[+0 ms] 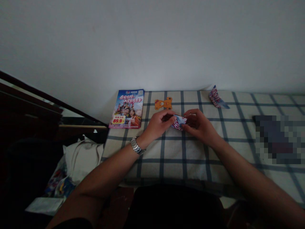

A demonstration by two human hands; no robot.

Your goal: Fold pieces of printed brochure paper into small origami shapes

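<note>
Between my two hands is a small folded piece of printed paper (179,122), blue, white and pink, held just above the checked cloth. My left hand (164,122), with a metal watch (137,145) on its wrist, pinches the paper's left side between thumb and fingers. On the paper's right side, my right hand (196,124) grips the edge with its thumb below and fingers curled above. Beyond my right hand stands another folded paper shape (216,98) in similar colours, near the wall. Past my left hand lies an orange bear-shaped picture (163,103).
A stack of printed flyers (127,109) lies at the back left of the checked cloth (173,171). At the right is a dark, pixelated object (276,138). Behind runs a pale wall (152,44). Lower left, a white bag (83,156) sits beside a dark wooden rail (47,95).
</note>
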